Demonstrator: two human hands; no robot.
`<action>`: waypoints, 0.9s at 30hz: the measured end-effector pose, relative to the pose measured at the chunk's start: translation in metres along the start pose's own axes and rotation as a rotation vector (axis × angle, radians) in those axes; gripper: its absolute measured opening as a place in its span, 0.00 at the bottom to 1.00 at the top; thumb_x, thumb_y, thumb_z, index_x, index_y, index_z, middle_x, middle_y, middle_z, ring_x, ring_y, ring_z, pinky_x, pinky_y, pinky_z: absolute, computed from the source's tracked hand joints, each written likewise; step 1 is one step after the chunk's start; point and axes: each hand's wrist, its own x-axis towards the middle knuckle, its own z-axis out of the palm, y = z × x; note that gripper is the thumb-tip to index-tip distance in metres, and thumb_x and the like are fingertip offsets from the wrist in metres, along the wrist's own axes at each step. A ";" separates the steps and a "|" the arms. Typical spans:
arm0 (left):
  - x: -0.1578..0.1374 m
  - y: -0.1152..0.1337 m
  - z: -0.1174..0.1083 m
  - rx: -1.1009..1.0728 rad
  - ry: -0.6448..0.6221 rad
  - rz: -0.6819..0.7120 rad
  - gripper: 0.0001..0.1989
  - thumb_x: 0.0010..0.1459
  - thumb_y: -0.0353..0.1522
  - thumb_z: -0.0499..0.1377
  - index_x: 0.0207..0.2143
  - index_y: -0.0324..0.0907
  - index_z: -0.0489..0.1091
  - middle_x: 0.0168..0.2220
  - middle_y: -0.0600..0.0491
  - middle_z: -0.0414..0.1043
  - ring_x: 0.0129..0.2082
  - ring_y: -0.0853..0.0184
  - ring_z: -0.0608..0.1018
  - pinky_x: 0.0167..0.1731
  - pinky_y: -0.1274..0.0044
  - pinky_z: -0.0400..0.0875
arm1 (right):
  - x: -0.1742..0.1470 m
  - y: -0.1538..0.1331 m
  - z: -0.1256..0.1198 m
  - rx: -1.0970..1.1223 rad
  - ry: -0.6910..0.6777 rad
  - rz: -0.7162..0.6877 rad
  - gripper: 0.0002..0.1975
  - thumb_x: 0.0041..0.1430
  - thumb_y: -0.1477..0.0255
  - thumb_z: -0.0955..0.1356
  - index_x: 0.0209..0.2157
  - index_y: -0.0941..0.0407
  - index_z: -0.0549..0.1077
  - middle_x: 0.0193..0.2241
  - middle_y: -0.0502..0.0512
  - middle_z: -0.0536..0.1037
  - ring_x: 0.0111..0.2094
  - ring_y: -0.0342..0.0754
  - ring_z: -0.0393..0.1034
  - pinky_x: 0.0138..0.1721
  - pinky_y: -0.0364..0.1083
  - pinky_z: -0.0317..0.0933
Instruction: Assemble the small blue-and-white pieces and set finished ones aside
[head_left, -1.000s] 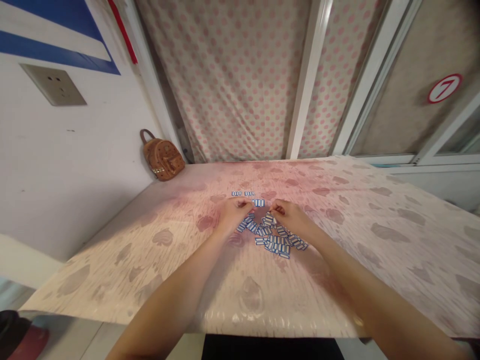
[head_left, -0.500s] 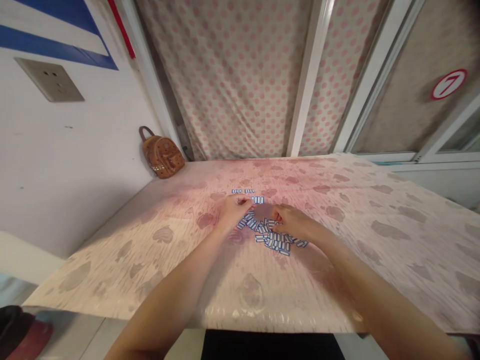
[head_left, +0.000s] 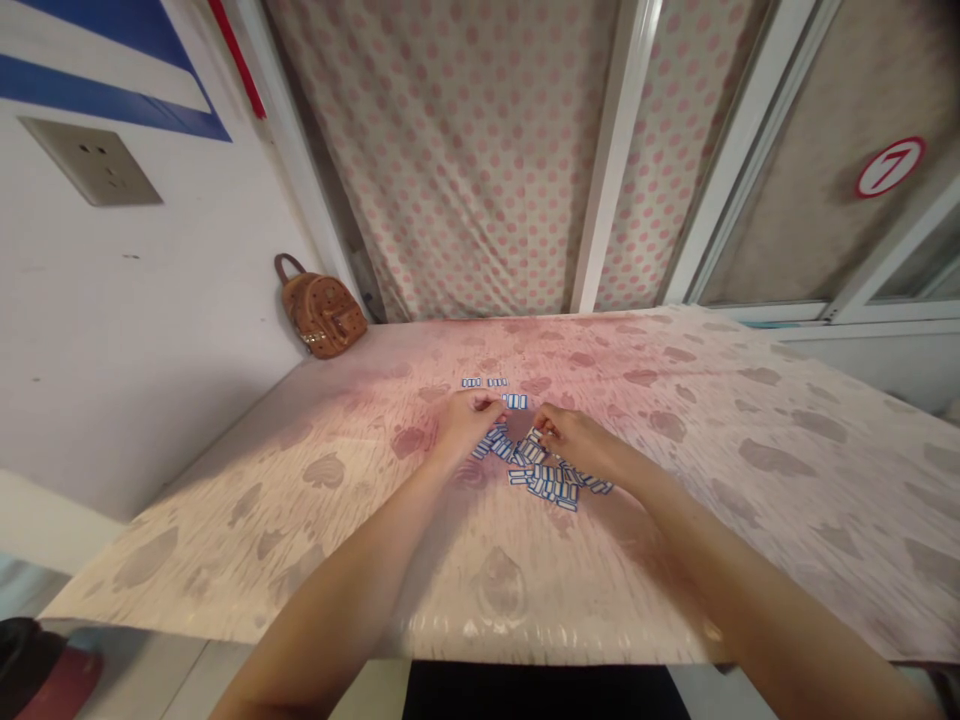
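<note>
A loose pile of small white tiles with blue edges lies on the table in front of me. My right hand is over its upper side, fingers pinched together at a small white-and-blue tile. My left hand rests left of the pile with thumb and forefinger curled close together, by the left end of a short row of tiles. Whatever its fingertips hold is too small to make out. Farther back, two short tile rows, a left row and a right row, lie side by side.
A patterned cloth covers the table. A small brown backpack stands at the back left corner against the wall. Behind the table hangs a dotted curtain with white frames. A wall socket is at upper left.
My right hand has shifted slightly left, and a tile now shows at its fingertips on the pile's upper edge. My left hand stays almost in place.
</note>
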 end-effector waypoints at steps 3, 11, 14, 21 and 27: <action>0.000 -0.001 0.000 -0.007 -0.003 -0.002 0.05 0.54 0.28 0.60 0.27 0.38 0.76 0.28 0.49 0.79 0.26 0.69 0.78 0.27 0.81 0.71 | 0.001 -0.004 -0.004 0.033 0.099 -0.004 0.04 0.53 0.78 0.63 0.30 0.55 0.68 0.28 0.51 0.73 0.30 0.45 0.67 0.32 0.44 0.56; 0.001 -0.004 0.002 -0.081 -0.003 -0.035 0.05 0.53 0.29 0.62 0.28 0.38 0.78 0.27 0.51 0.79 0.25 0.70 0.78 0.26 0.82 0.70 | 0.005 -0.001 -0.010 0.396 0.244 -0.015 0.06 0.53 0.67 0.65 0.26 0.55 0.70 0.24 0.49 0.70 0.27 0.45 0.64 0.31 0.45 0.57; -0.002 0.001 0.005 -0.162 -0.020 -0.080 0.04 0.53 0.28 0.62 0.29 0.38 0.78 0.26 0.52 0.79 0.25 0.71 0.78 0.27 0.81 0.70 | 0.007 0.001 -0.009 0.652 0.222 0.029 0.10 0.51 0.63 0.67 0.27 0.55 0.68 0.23 0.49 0.72 0.27 0.45 0.66 0.31 0.45 0.60; -0.012 0.011 0.011 -0.243 -0.083 -0.018 0.08 0.52 0.34 0.65 0.29 0.37 0.79 0.29 0.49 0.80 0.26 0.71 0.78 0.32 0.79 0.73 | 0.006 -0.002 -0.006 0.541 0.398 0.067 0.11 0.50 0.63 0.68 0.23 0.55 0.66 0.20 0.46 0.68 0.24 0.44 0.62 0.29 0.44 0.56; -0.014 0.012 0.012 -0.239 -0.101 -0.004 0.10 0.52 0.37 0.65 0.30 0.37 0.78 0.31 0.47 0.80 0.28 0.70 0.78 0.33 0.78 0.73 | 0.003 -0.007 -0.004 0.485 0.447 0.078 0.10 0.52 0.64 0.66 0.24 0.55 0.66 0.21 0.47 0.68 0.25 0.44 0.63 0.29 0.45 0.56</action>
